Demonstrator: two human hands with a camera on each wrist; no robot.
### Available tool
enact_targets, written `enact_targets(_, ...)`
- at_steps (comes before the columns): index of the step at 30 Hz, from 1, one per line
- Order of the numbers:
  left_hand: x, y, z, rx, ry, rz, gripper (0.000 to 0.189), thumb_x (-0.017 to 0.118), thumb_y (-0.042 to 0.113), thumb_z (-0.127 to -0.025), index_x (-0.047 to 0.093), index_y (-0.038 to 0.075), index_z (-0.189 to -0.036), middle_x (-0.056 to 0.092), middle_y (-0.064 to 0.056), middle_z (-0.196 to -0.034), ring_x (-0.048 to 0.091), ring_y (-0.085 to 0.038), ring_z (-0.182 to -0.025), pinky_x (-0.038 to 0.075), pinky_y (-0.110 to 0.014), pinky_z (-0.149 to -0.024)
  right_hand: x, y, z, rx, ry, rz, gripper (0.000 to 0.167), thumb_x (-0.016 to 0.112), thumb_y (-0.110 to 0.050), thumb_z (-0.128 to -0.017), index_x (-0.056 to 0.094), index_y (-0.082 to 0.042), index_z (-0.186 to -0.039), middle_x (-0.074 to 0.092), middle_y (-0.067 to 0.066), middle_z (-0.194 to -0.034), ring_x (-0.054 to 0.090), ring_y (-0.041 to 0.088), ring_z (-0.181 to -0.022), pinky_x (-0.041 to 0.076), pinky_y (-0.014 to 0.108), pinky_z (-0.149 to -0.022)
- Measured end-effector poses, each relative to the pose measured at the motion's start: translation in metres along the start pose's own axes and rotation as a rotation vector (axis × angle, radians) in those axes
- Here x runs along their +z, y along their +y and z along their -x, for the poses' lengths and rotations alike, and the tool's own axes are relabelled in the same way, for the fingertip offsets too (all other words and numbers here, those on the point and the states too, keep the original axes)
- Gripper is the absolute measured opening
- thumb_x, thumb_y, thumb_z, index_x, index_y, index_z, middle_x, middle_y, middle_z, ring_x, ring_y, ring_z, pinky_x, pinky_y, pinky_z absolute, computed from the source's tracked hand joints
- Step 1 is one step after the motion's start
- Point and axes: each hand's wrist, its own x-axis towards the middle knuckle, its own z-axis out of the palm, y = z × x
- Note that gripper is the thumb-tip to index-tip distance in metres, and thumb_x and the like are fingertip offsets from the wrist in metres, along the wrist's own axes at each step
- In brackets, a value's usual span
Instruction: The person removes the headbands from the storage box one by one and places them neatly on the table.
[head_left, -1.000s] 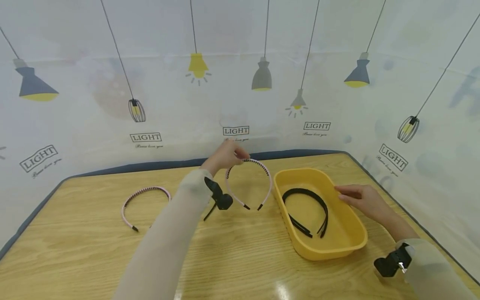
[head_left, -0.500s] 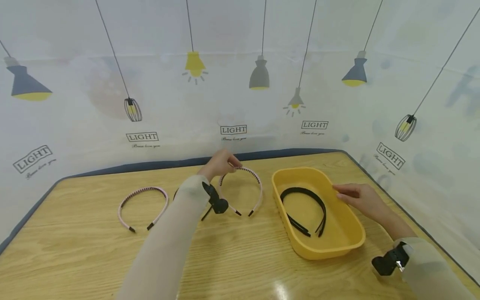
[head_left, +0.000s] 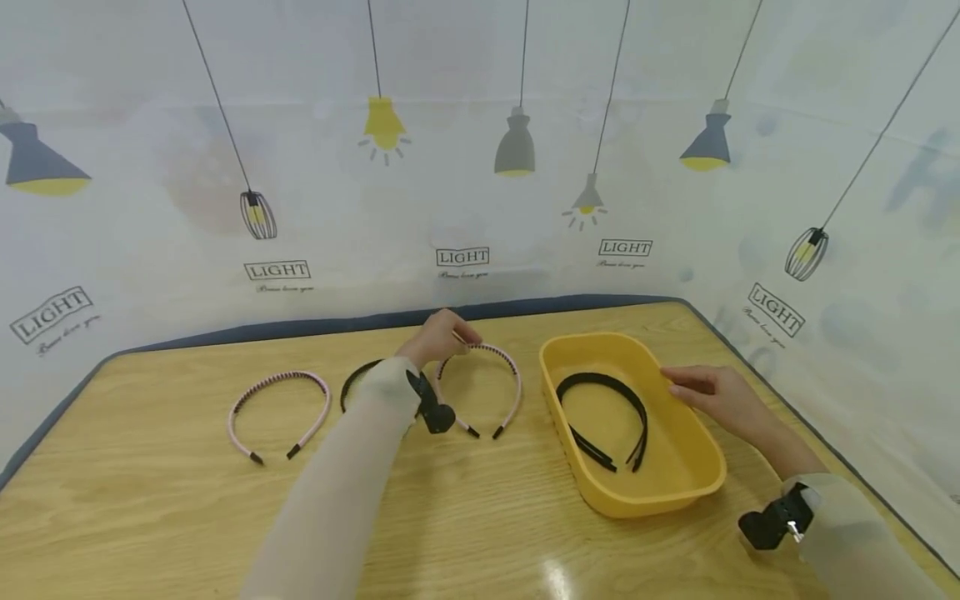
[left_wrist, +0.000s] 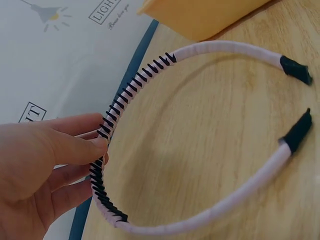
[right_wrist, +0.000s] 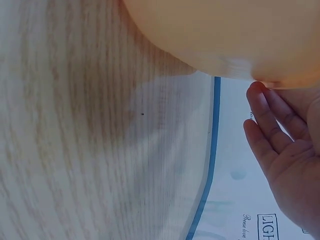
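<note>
A pink headband with black zigzag lacing and black tips is pinched at its top by my left hand, thumb on one side and fingers on the other in the left wrist view. I cannot tell whether its tips touch the table. To its right stands a yellow plastic basket. Black headbands lie inside, overlapping. My right hand holds the basket's right rim between thumb and fingers; in the right wrist view the fingers lie against the outside and the thumb is hidden.
Another pink laced headband lies at the left of the wooden table. Between the two pink ones, a black headband is partly hidden by my left arm. A lamp-printed cloth hangs behind the table.
My left hand has lowered the pink headband toward the table and moved it slightly left, away from the basket. My right hand stays on the basket rim.
</note>
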Motion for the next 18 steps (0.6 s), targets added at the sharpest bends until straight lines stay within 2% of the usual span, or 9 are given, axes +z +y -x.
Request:
enact_targets(3,0.006,-0.002,-0.002,-0.015,-0.005,0.021,0.026,0.058,-0.008,-0.084,0.068,0.000,-0.106,0.065,-0.013,-0.105,0.058,-0.027,-0.102,0.049,-0.032,-0.081,0.000,0.001,0.001,0.006,0.009,-0.003,0.038,0.057,-0.019,-0.092,0.056,0.005,-0.122,0.058,0.022,-0.117,0.060,0.024,-0.100,0.051,0.026,-0.075)
enact_targets(5,0.009,-0.004,-0.002,-0.036,0.001,0.034,0.027,0.057,-0.008,-0.084,0.068,0.001,-0.107,0.065,-0.013,-0.106,0.056,-0.028,-0.104,0.049,-0.033,-0.083,-0.001,0.001,0.001,0.001,0.007,-0.007,0.038,0.057,-0.018,-0.092,0.056,0.005,-0.122,0.058,0.022,-0.117,0.060,0.026,-0.100,0.051,0.025,-0.075)
enact_targets(11,0.018,-0.008,-0.003,-0.109,0.065,0.061,0.027,0.057,-0.009,-0.084,0.069,0.003,-0.105,0.064,-0.012,-0.106,0.056,-0.027,-0.104,0.047,-0.035,-0.085,-0.002,-0.002,0.001,0.011,-0.002,-0.005,0.039,0.057,-0.018,-0.092,0.055,0.005,-0.124,0.057,0.022,-0.119,0.058,0.030,-0.102,0.051,0.024,-0.074)
enact_targets(18,0.025,-0.013,-0.007,-0.148,0.104,0.071,0.026,0.058,-0.009,-0.084,0.070,0.002,-0.104,0.065,-0.012,-0.104,0.057,-0.026,-0.102,0.048,-0.035,-0.084,-0.003,-0.002,0.001,0.023,-0.015,-0.022,0.039,0.056,-0.017,-0.092,0.054,0.005,-0.125,0.056,0.023,-0.120,0.057,0.033,-0.103,0.051,0.025,-0.075)
